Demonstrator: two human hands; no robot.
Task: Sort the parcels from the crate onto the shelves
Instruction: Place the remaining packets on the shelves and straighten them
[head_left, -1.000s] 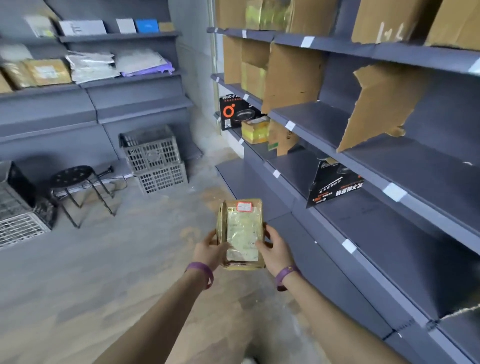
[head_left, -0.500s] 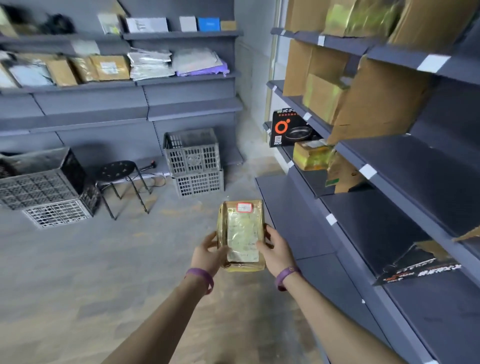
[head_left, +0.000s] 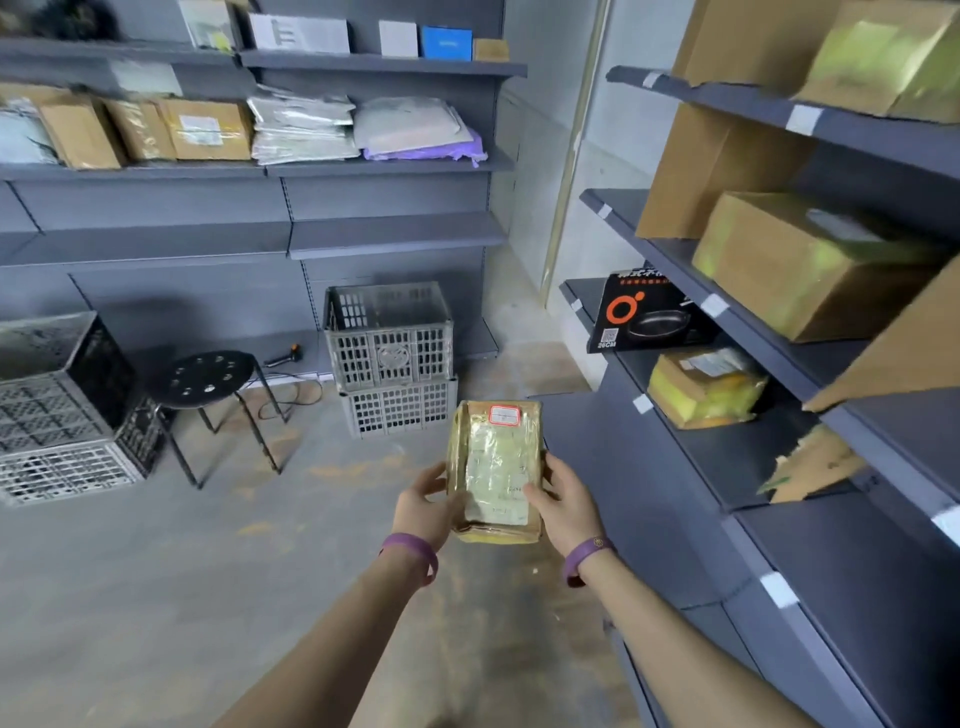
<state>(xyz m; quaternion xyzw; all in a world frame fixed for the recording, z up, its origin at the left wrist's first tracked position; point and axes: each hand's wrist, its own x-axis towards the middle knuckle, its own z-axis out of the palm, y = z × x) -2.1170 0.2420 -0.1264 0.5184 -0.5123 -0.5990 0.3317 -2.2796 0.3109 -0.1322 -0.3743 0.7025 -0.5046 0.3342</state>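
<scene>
Tape wraps the small brown parcel (head_left: 496, 473) all over, so it looks glossy and likely slick, yet boxy and stiff enough to hold by its long sides; it seems light, judged by the easy two-handed carry. It sits in mid-air at waist level, above the floor, label up, well apart from the shelves (head_left: 737, 457) on the right; the left hand (head_left: 423, 512) curls fingers round its left edge; the right hand (head_left: 563, 512) grips the right edge, thumb on the label; both forearms reach forward, wrists level.
</scene>
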